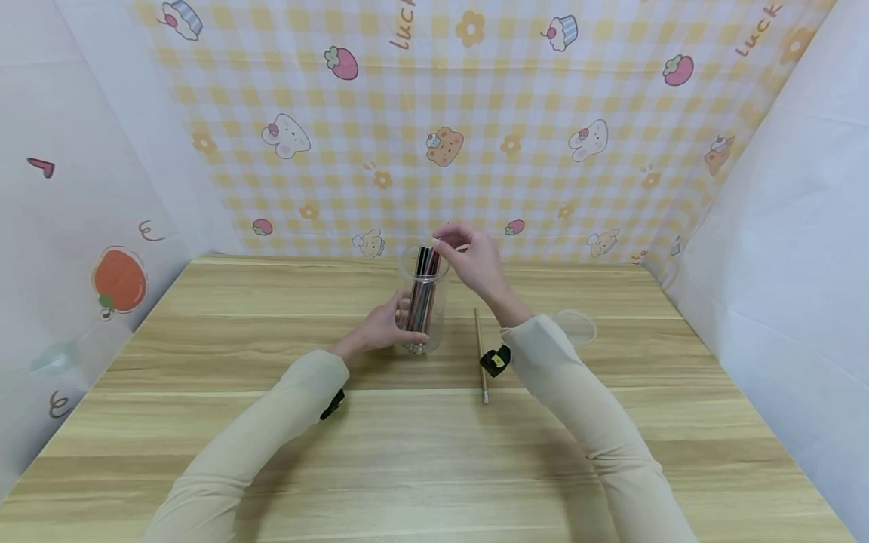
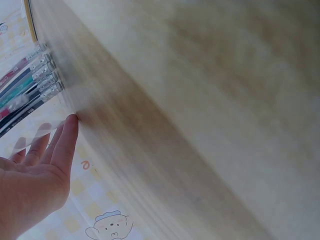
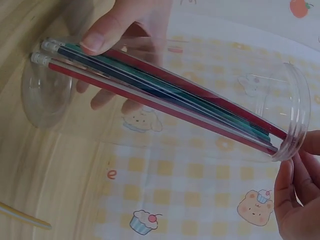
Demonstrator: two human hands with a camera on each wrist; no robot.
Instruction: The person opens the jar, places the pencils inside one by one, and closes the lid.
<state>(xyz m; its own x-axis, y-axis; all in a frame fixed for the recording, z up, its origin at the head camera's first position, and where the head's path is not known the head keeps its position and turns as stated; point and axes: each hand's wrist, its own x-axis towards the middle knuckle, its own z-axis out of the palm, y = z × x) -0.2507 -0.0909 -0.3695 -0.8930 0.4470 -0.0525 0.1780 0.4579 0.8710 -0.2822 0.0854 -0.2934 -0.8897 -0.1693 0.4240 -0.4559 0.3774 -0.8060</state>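
A clear plastic jar [image 1: 437, 317] stands on the wooden table, with several dark, red and green pencils [image 3: 165, 95] leaning inside it, eraser ends down. My left hand [image 1: 383, 326] holds the jar low on its left side, thumb across the front and fingers behind. In the left wrist view, the fingers [image 2: 64, 145] reach along the jar near the table. At the jar's mouth, my right hand [image 1: 475, 260] has thumb and fingertips pinched on the rim [image 3: 300, 110], beside the pencils' upper ends. Whether those fingertips also touch a pencil is unclear.
A single yellowish pencil [image 1: 478, 339] lies on the table right of the jar, partly below the right wrist's black camera [image 1: 495, 361]. Farther right rests a clear round lid [image 1: 577, 327], partly behind the right sleeve. A patterned cloth [image 1: 380, 143] hangs behind the table.
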